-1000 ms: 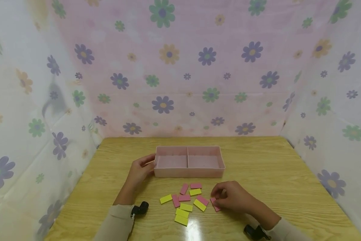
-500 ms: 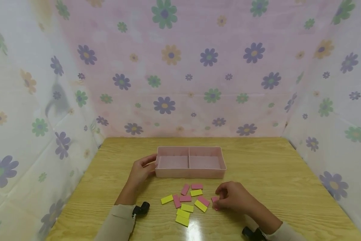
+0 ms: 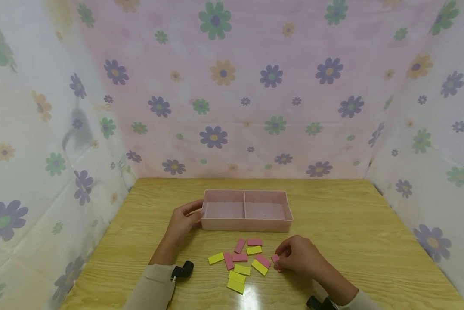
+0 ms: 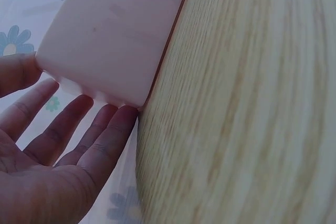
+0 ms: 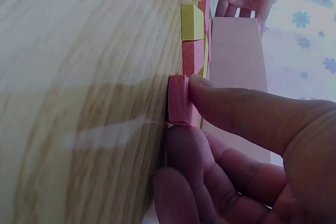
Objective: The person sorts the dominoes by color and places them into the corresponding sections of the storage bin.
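In the head view, we see a pink box [image 3: 245,225] with a divider between two compartments, set on a wood-grain table [image 3: 332,215]. The left hand [image 3: 183,220] rests against its left end. Before the box, well apart from the right hand [image 3: 299,255] at their left part, lie yellow blocks [image 3: 236,286] and other pink blocks [image 3: 239,257] in a loose scatter. One yellow and one pink lie against each other; whether they overlap we cannot tell. At the right edge of this scatter is a pink block [image 3: 275,258], pinched by the right hand, whose thumb and fingers cover part of it. We notice a black device [image 3: 183,270] at the left wrist, beige sleeves [image 3: 151,284], and a flowered sheet [image 3: 232,107] rising behind the table.

In the left wrist view, we see the left hand's fingers reaching out fairly straight and spread, their tips touching the box's end, with the thumb at its upper corner.

In the right wrist view, we find the pink block between thumb and finger, close over the table; we cannot tell whether it touches the wood. Yellow and pink pieces line up just beyond it. The thumb crosses in front of the box and hides part of its wall, and the left hand shows at the far end.
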Demonstrator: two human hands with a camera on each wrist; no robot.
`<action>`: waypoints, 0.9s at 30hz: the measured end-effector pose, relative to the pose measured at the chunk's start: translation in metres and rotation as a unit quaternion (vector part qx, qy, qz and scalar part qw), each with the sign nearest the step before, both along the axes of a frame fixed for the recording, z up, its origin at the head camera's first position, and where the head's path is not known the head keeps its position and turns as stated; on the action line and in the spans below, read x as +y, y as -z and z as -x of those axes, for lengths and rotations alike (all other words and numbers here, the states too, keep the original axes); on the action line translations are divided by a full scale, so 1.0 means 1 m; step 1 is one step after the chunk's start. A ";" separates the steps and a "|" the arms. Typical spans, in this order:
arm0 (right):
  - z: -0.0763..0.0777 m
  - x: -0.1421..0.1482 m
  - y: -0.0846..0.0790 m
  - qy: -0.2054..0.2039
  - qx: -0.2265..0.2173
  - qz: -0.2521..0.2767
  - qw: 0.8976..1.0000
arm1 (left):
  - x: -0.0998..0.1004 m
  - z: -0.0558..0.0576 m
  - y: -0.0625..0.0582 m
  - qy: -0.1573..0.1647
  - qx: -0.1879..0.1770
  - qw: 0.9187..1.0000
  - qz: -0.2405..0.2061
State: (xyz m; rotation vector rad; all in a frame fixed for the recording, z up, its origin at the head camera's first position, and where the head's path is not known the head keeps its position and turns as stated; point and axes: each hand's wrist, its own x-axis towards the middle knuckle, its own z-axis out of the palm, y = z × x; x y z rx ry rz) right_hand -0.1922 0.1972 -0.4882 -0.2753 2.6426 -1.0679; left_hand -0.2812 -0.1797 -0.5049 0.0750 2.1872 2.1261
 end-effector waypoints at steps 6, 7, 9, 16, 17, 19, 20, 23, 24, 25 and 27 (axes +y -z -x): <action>0.001 0.001 0.001 0.000 -0.006 0.015 1.000 | 0.001 0.000 0.001 -0.003 0.002 1.000 0.003; 0.001 0.001 0.001 -0.001 -0.006 0.018 1.000 | 0.002 0.000 0.001 -0.004 0.003 1.000 0.003; 0.000 0.001 0.001 -0.001 -0.008 0.024 1.000 | 0.002 0.001 0.002 -0.005 0.003 1.000 0.006; -0.002 0.001 -0.001 -0.004 -0.002 0.037 0.999 | 0.001 0.001 0.004 -0.007 0.001 1.000 0.008; -0.002 0.000 -0.001 -0.005 -0.002 0.040 0.999 | 0.001 0.001 0.004 -0.007 0.000 1.000 0.008; -0.001 0.000 -0.001 -0.008 -0.001 0.047 0.999 | 0.001 0.001 0.004 -0.007 0.000 1.000 0.008; -0.001 0.001 -0.001 -0.010 -0.001 0.049 0.999 | 0.001 0.001 0.004 -0.007 0.000 1.000 0.010; 0.001 0.001 0.000 -0.010 -0.001 0.050 0.999 | 0.001 0.001 0.003 -0.008 0.002 1.000 0.014; 0.002 0.001 0.000 -0.008 -0.001 0.049 0.999 | 0.001 0.000 0.002 -0.008 0.002 1.000 0.015; 0.003 0.001 0.001 -0.006 0.001 0.046 0.999 | 0.001 0.000 0.002 -0.008 0.002 1.000 0.015; 0.004 0.000 0.000 -0.001 0.003 0.040 0.999 | 0.001 0.000 0.002 -0.008 0.001 1.000 0.015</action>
